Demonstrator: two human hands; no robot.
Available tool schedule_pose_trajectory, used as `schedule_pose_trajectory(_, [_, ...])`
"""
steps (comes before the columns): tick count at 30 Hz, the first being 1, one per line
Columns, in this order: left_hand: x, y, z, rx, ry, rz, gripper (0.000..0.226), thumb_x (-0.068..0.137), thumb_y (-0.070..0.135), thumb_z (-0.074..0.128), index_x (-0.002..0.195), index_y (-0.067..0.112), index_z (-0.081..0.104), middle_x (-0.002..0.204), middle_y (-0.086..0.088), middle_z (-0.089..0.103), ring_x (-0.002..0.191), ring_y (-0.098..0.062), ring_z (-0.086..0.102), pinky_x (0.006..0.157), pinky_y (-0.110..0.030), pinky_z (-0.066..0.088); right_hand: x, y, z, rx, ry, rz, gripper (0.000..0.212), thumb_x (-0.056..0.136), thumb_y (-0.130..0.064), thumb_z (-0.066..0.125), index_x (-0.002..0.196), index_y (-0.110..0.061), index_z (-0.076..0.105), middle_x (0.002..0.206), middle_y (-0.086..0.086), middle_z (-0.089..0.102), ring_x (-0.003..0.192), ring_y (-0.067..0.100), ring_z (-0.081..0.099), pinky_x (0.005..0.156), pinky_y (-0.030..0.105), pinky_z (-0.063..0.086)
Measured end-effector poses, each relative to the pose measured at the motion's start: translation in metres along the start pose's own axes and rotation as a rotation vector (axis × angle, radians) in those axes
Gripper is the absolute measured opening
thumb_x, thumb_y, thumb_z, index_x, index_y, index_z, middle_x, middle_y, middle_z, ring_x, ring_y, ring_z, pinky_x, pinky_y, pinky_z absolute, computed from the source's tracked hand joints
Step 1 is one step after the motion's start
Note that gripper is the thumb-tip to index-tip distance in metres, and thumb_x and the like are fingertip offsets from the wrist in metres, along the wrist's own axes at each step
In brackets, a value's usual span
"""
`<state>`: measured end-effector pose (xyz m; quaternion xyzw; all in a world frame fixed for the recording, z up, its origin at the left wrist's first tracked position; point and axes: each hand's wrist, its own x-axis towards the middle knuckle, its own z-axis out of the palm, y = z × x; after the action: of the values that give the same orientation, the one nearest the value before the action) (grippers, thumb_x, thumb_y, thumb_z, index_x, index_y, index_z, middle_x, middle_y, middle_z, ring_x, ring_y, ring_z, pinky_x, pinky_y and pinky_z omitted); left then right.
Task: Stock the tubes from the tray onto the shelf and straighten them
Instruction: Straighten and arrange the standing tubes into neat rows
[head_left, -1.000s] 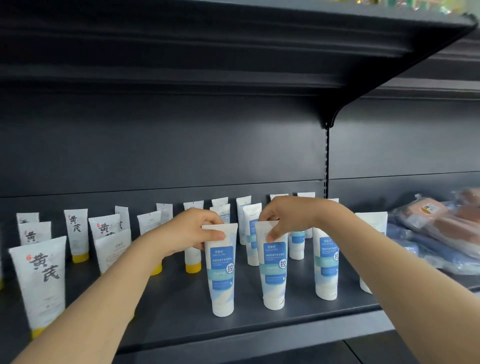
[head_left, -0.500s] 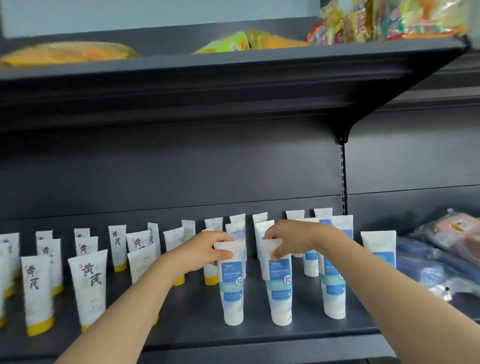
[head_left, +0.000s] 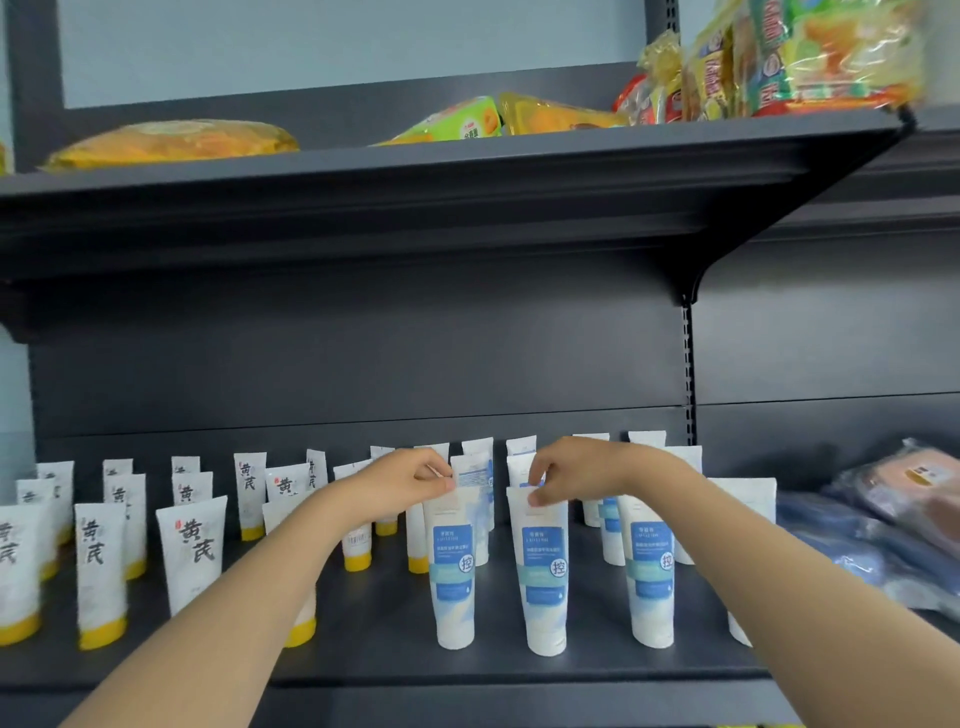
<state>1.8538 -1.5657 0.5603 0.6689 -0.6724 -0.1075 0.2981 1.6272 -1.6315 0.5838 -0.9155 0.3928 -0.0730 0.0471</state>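
under the right fingers (head_left: 536, 499), an upright tube (head_left: 543, 587)

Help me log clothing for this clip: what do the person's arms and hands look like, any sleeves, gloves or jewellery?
Both are bare. The left hand and right hand wear no gloves, and no ring shows. The left forearm and right forearm are uncovered down to the frame's lower edge: no sleeve, watch, bracelet or marking is visible.
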Motion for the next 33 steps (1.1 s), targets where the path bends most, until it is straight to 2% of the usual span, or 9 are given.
schedule_pose_trajectory(4, [-0.004,0.013,-0.014,0.127,0.174,-0.010,0.015,0.093,0.035,0.052,0.101,0.025,0.060,0.107,0.007,0.063,0.100,-0.009,0.057,0.088,-0.028,0.047,-0.003,-0.004,-0.021,-0.152,0.059,0.026,0.041,0.093,-0.040,0.050,0.110,-0.005,0.062,0.116,0.005,0.058,0.094,0.020,0.053,0.085,0.032,0.044])
schedule_pose_trajectory(7, [-0.010,0.029,-0.024,0.336,0.313,-0.031,0.026,0.097,0.041,0.041,0.104,0.021,0.054,0.100,0.003,0.062,0.090,-0.014,0.058,0.080,-0.032,0.050,-0.001,0.000,-0.037,-0.225,0.096,0.084,0.036,0.092,-0.040,0.051,0.089,-0.005,0.057,0.102,0.006,0.056,0.091,0.027,0.053,0.078,0.032,0.045])
schedule_pose_trajectory(9, [-0.011,0.039,-0.028,0.569,0.379,-0.046,0.030,0.099,0.041,0.034,0.104,0.017,0.051,0.096,-0.002,0.061,0.084,-0.017,0.058,0.073,-0.032,0.048,-0.003,0.002,-0.048,-0.305,0.117,0.150,0.031,0.092,-0.037,0.053,0.099,-0.007,0.055,0.102,0.007,0.055,0.090,0.027,0.051,0.075,0.031,0.042])
schedule_pose_trajectory(11, [-0.011,0.051,-0.029,0.729,0.413,-0.031,0.031,0.100,0.039,0.033,0.104,0.014,0.051,0.096,-0.004,0.061,0.083,-0.019,0.057,0.071,-0.032,0.047,-0.005,0.002,-0.058,-0.337,0.181,0.163,0.036,0.092,-0.034,0.052,0.112,-0.005,0.055,0.112,0.010,0.059,0.098,0.029,0.055,0.078,0.032,0.044])
schedule_pose_trajectory(16, [-0.012,0.076,-0.025,0.902,0.566,0.048,0.030,0.100,0.031,0.032,0.106,0.009,0.052,0.102,-0.007,0.061,0.091,-0.024,0.057,0.075,-0.035,0.044,-0.015,0.003,-0.063,-0.339,0.350,0.153,0.036,0.095,-0.036,0.048,0.116,-0.007,0.053,0.120,0.011,0.055,0.103,0.027,0.045,0.082,0.035,0.040])
schedule_pose_trajectory(20, [-0.002,0.079,-0.029,0.911,0.677,0.065,0.030,0.099,0.028,0.034,0.106,0.007,0.055,0.108,-0.009,0.058,0.099,-0.027,0.052,0.079,-0.036,0.042,-0.013,0.008,-0.058,-0.426,0.483,0.120,0.045,0.097,-0.040,0.042,0.125,-0.006,0.048,0.129,0.013,0.049,0.125,0.029,0.036,0.096,0.039,0.036])
schedule_pose_trajectory(24, [0.019,0.077,-0.048,0.861,0.765,0.131,0.029,0.098,0.026,0.036,0.106,0.005,0.055,0.107,-0.011,0.055,0.098,-0.028,0.051,0.081,-0.038,0.043,0.005,0.018,-0.062,-0.428,0.510,0.091,0.049,0.097,-0.042,0.040,0.129,-0.005,0.045,0.131,0.014,0.047,0.125,0.029,0.035,0.098,0.038,0.035])
schedule_pose_trajectory(28, [0.052,0.066,-0.060,0.989,0.774,0.195,0.028,0.098,0.026,0.036,0.106,0.006,0.055,0.104,-0.009,0.056,0.093,-0.027,0.053,0.077,-0.036,0.042,0.033,0.033,-0.065,-0.446,0.499,0.109,0.049,0.096,-0.042,0.042,0.130,-0.008,0.044,0.132,0.012,0.047,0.126,0.029,0.035,0.099,0.039,0.036])
schedule_pose_trajectory(33, [0.102,0.042,-0.053,0.923,0.746,0.293,0.025,0.096,0.024,0.038,0.095,0.006,0.056,0.095,-0.009,0.057,0.087,-0.026,0.054,0.074,-0.037,0.044,0.081,0.052,-0.064,-0.476,0.442,0.131,0.043,0.095,-0.038,0.043,0.124,-0.007,0.050,0.127,0.012,0.049,0.123,0.029,0.038,0.096,0.039,0.037])
